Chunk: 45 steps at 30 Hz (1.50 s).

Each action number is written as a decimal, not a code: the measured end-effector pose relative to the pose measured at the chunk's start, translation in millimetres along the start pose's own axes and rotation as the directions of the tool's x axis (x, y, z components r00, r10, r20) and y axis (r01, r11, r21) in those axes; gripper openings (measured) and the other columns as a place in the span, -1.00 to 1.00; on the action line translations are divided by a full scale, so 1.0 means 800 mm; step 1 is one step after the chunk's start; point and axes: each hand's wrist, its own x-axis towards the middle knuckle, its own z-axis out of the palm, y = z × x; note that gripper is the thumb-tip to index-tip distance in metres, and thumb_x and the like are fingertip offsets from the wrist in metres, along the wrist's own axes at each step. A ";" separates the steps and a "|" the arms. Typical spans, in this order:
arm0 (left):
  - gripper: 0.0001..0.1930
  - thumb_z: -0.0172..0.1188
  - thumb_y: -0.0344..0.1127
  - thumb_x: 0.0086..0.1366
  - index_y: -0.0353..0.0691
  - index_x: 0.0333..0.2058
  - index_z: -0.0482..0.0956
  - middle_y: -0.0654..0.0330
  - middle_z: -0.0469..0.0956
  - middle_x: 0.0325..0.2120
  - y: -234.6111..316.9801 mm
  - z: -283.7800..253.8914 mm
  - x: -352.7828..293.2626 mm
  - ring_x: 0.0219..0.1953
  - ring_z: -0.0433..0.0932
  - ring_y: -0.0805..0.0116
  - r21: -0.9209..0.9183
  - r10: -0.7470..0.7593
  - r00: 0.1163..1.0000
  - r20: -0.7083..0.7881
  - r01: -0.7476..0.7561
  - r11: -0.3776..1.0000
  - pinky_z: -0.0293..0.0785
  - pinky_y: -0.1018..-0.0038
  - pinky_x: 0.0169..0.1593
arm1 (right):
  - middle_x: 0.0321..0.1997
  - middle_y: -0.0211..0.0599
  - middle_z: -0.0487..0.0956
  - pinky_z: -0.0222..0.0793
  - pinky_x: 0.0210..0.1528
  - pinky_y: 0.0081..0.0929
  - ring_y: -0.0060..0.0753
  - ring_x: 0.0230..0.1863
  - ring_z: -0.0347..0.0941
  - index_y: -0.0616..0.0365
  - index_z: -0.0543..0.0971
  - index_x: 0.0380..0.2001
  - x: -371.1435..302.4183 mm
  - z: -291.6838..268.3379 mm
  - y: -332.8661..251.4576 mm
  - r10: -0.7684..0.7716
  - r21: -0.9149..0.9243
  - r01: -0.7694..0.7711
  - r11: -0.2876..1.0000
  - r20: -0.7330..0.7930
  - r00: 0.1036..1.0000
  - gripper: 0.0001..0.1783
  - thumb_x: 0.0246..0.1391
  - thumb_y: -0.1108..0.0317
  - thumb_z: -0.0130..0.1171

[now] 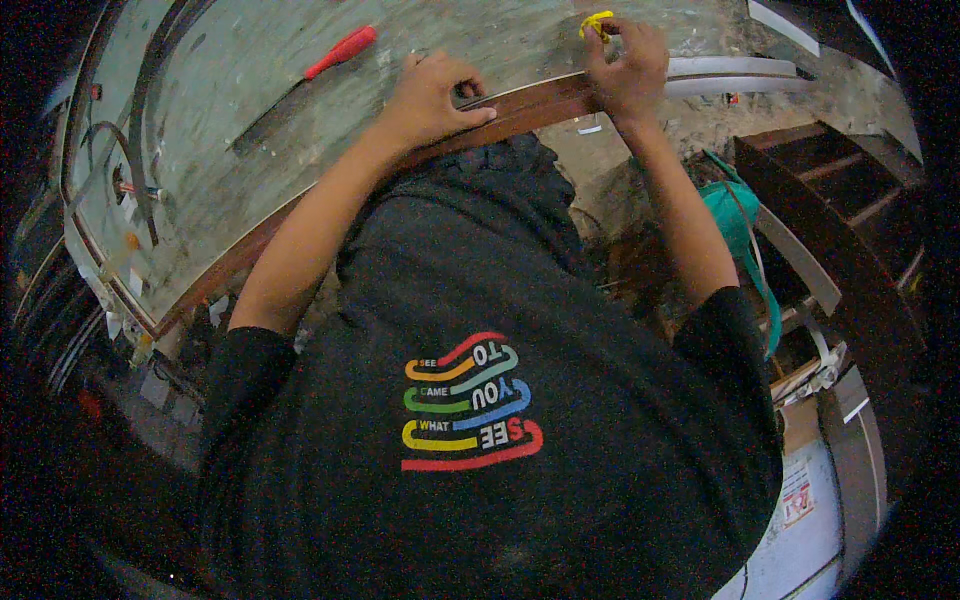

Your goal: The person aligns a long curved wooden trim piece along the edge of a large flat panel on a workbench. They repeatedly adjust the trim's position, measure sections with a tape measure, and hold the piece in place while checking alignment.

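My left hand [432, 105] is curled over the brown edge [530, 118] of the worktop, its thumb lying along the edge and its fingers bent on the far side. Farther right, my right hand [632, 75] reaches across the same edge. Its thumb and fingers pinch a small yellow piece [597, 22], mostly covered by the fingers, so its kind does not show. On the greenish worktop [480, 38], left of my left hand, lies a hand tool [342, 52] with a red handle and a long dark shaft.
Dark strips [128, 160] lie curved over the worktop's left part. Pale strips [740, 68] extend right of my right hand. Beyond my right forearm are a green cloth-like bundle [732, 215] and a dark brown slatted frame [830, 180]. A white panel [800, 520] stands at the lower right.
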 end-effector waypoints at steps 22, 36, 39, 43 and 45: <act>-0.65 0.55 -0.01 -0.05 -0.15 -0.39 0.78 0.15 0.73 -0.48 0.034 -0.029 0.029 -0.40 0.73 0.19 -0.104 -0.256 0.929 0.266 0.292 0.951 0.64 0.32 -0.20 | -0.35 -0.29 0.61 0.38 -0.11 -0.11 -0.11 -0.21 0.55 -0.04 0.65 -0.30 -0.005 -0.004 0.003 0.067 0.004 -0.068 0.998 0.033 0.997 -0.73 0.07 0.03 0.36; -0.68 0.52 -0.05 0.07 -0.19 -0.40 0.76 0.12 0.72 -0.46 0.010 -0.036 0.046 -0.39 0.72 0.22 -0.159 -0.079 0.913 0.401 0.154 0.975 0.63 0.32 -0.23 | -0.34 -0.21 0.63 0.39 -0.14 -0.08 -0.06 -0.20 0.56 -0.05 0.67 -0.29 -0.003 -0.008 -0.001 0.093 -0.060 -0.088 0.994 0.081 0.992 -0.73 0.06 0.04 0.37; -0.67 0.51 -0.02 0.09 -0.18 -0.40 0.75 0.13 0.72 -0.46 0.014 -0.038 0.052 -0.40 0.71 0.22 -0.079 -0.102 0.897 0.431 0.150 0.986 0.62 0.31 -0.25 | -0.35 -0.24 0.63 0.40 -0.16 -0.09 -0.08 -0.21 0.57 -0.06 0.67 -0.29 -0.002 -0.007 -0.001 0.131 -0.044 -0.128 0.991 0.085 0.988 -0.73 0.06 0.04 0.37; -0.66 0.51 -0.02 0.09 -0.19 -0.38 0.75 0.12 0.72 -0.48 0.018 -0.032 0.053 -0.41 0.71 0.19 -0.012 -0.126 0.897 0.423 0.145 0.989 0.61 0.27 -0.26 | -0.35 -0.28 0.63 0.40 -0.16 -0.10 -0.09 -0.22 0.57 -0.05 0.66 -0.30 -0.001 -0.009 -0.002 0.111 -0.027 -0.110 0.994 0.057 0.992 -0.73 0.07 0.04 0.37; -0.68 0.52 -0.05 0.07 -0.20 -0.38 0.74 0.11 0.71 -0.47 0.014 -0.032 0.052 -0.40 0.71 0.16 -0.056 -0.075 0.897 0.435 0.110 0.992 0.61 0.26 -0.25 | -0.35 -0.29 0.63 0.41 -0.16 -0.10 -0.10 -0.21 0.57 -0.05 0.65 -0.30 -0.001 -0.011 -0.003 0.098 -0.047 -0.096 0.994 0.060 0.993 -0.73 0.07 0.04 0.37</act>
